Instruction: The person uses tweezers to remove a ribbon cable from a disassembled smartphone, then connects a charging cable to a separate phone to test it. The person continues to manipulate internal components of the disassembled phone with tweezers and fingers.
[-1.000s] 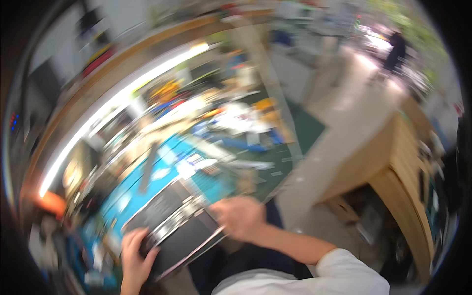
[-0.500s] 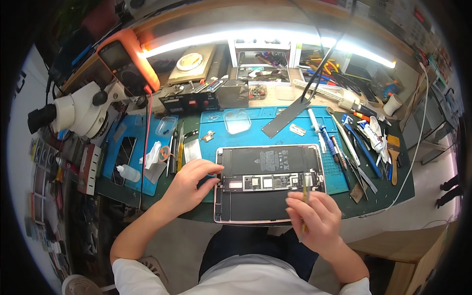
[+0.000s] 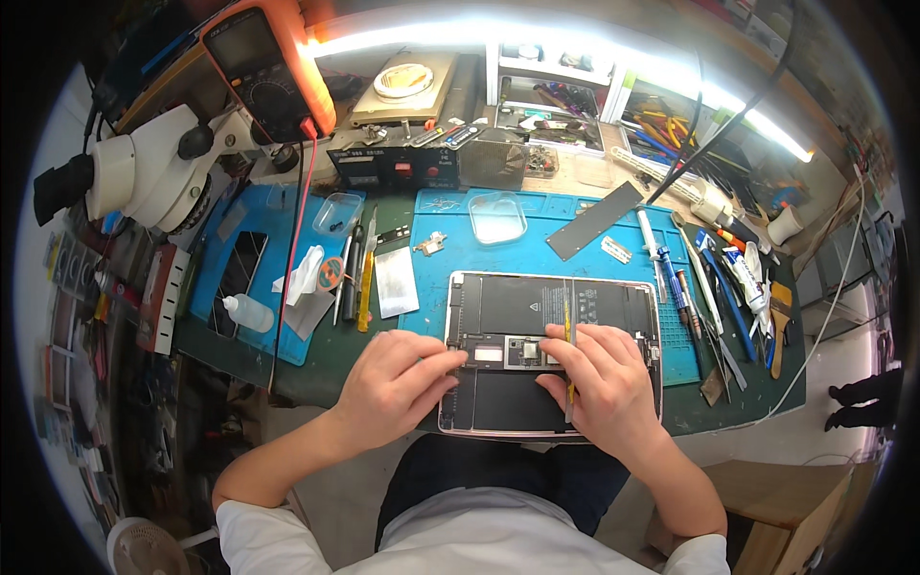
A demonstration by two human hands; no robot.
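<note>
Head view: an opened tablet (image 3: 551, 355) with its back innards showing lies just below the middle of the frame, on a blue work mat (image 3: 585, 259) that covers the desk (image 3: 316, 369). The left hand (image 3: 395, 383) rests on the tablet's left edge, fingers (image 3: 436, 362) lying close together and bent over the rim, pressing down rather than gripping anything. The right hand (image 3: 599, 383) sits on the tablet's right half, its fingers closed on a thin yellow-handled tool (image 3: 568, 364) that stands nearly upright in the frame, tip toward the small circuit board in the tablet's middle. At upper left a white microscope (image 3: 144, 177) and an orange multimeter (image 3: 268, 62) stand. Left of the tablet lie a small squeeze bottle (image 3: 247, 312), a white tissue (image 3: 302, 276) and a flat metal plate (image 3: 395, 281). At right a row of screwdrivers and tweezers (image 3: 714, 287) lies along the mat's edge.
</note>
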